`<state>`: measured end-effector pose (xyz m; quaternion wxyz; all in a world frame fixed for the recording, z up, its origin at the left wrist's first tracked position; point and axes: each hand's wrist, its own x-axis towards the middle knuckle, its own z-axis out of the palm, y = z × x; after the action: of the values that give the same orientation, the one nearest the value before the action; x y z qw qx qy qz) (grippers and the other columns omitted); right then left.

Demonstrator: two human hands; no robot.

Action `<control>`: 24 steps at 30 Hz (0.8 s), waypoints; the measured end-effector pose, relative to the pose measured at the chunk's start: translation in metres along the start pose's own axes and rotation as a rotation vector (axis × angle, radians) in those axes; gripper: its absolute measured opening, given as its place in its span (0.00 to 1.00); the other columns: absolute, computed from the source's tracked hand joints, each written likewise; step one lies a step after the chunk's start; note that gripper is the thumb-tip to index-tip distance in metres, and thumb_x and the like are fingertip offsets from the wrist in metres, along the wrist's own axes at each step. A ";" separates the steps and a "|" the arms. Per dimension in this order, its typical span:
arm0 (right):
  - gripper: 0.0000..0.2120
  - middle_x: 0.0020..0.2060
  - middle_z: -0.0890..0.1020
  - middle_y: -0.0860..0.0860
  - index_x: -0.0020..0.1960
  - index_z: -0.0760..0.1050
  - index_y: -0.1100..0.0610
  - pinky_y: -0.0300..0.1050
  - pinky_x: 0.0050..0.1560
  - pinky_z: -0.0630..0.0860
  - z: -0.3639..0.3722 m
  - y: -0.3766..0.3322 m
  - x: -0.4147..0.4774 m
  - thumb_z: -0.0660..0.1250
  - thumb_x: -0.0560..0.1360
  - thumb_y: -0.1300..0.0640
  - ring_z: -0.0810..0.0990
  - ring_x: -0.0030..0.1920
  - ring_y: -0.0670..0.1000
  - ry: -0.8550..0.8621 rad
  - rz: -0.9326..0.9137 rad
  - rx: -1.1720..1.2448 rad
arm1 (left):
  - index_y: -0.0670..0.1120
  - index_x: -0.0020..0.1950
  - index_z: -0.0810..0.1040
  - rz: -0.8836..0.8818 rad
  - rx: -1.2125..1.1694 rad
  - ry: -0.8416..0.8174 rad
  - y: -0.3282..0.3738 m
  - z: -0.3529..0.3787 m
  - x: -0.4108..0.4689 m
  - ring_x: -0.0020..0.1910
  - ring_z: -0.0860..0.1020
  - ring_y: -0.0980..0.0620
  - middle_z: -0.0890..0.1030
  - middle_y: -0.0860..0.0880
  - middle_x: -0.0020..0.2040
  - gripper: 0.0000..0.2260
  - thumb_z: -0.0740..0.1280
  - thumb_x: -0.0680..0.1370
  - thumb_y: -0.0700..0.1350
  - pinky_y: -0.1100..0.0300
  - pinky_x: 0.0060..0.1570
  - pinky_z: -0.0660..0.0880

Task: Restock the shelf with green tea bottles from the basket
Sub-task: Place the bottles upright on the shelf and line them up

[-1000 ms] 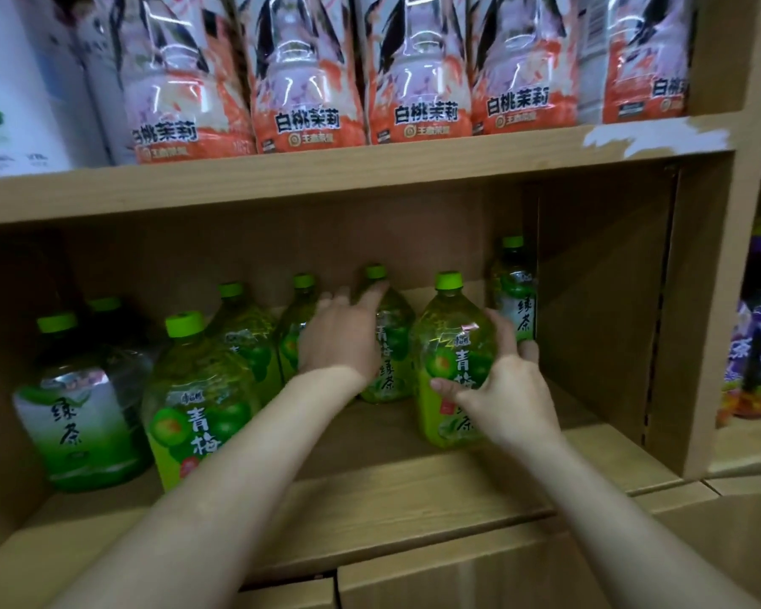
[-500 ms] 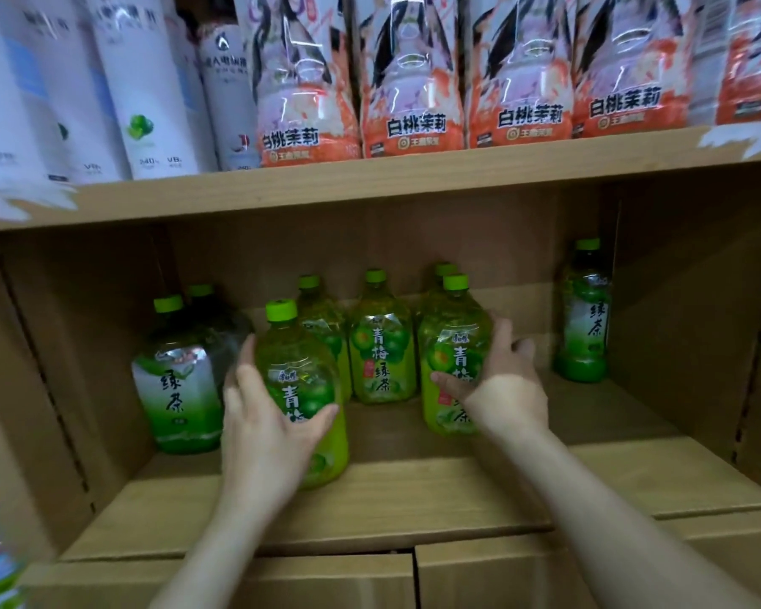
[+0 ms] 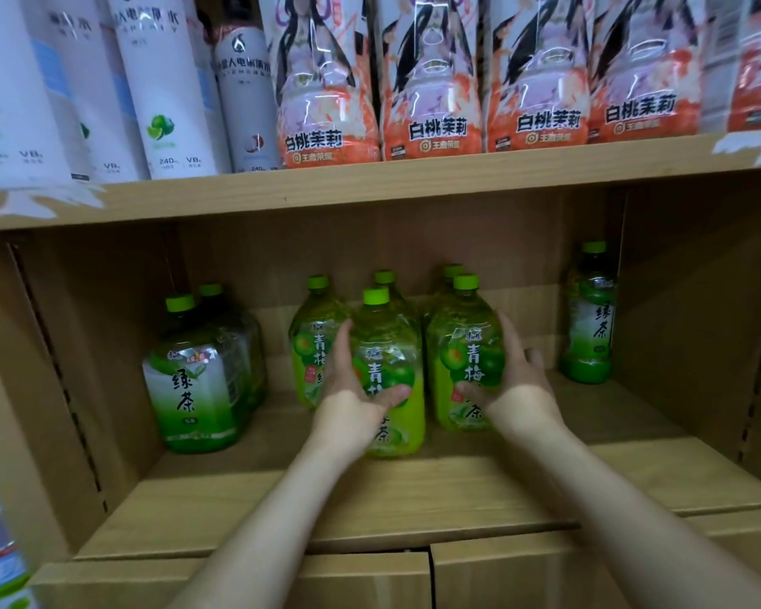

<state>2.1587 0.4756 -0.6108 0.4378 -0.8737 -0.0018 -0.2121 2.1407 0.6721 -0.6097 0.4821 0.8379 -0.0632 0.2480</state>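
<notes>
Head view shows the left hand wrapped round the front bottle and the right hand round the next bottle, both on the shelf; full, they are probably heavy and slick, best gripped mid-label.

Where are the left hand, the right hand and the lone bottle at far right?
left hand (image 3: pixel 347 380): head view, its back.
right hand (image 3: pixel 514 375): head view, its back.
lone bottle (image 3: pixel 594 323): head view, its label.
</notes>
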 end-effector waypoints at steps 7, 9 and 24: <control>0.48 0.66 0.73 0.54 0.74 0.49 0.36 0.48 0.63 0.72 -0.010 0.005 0.006 0.77 0.66 0.52 0.75 0.63 0.56 -0.061 -0.072 0.060 | 0.55 0.77 0.40 -0.080 0.398 0.023 0.008 0.026 0.019 0.75 0.55 0.42 0.54 0.48 0.78 0.49 0.70 0.68 0.63 0.44 0.66 0.63; 0.48 0.65 0.74 0.54 0.74 0.49 0.37 0.49 0.64 0.72 -0.011 0.008 0.007 0.77 0.66 0.52 0.75 0.63 0.56 -0.072 -0.082 0.071 | 0.55 0.77 0.40 -0.094 0.425 0.028 0.006 0.027 0.023 0.74 0.58 0.40 0.58 0.46 0.77 0.50 0.70 0.68 0.64 0.45 0.65 0.65; 0.48 0.57 0.72 0.46 0.77 0.43 0.43 0.42 0.62 0.70 -0.024 -0.006 -0.013 0.72 0.71 0.62 0.72 0.56 0.46 -0.182 0.003 0.182 | 0.66 0.72 0.34 -0.056 0.383 -0.015 0.003 0.018 -0.002 0.64 0.74 0.40 0.62 0.43 0.75 0.50 0.73 0.72 0.49 0.47 0.56 0.74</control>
<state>2.1364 0.4632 -0.5983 0.5137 -0.8459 -0.0598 -0.1301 2.1445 0.6549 -0.6158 0.3201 0.9176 0.0052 0.2356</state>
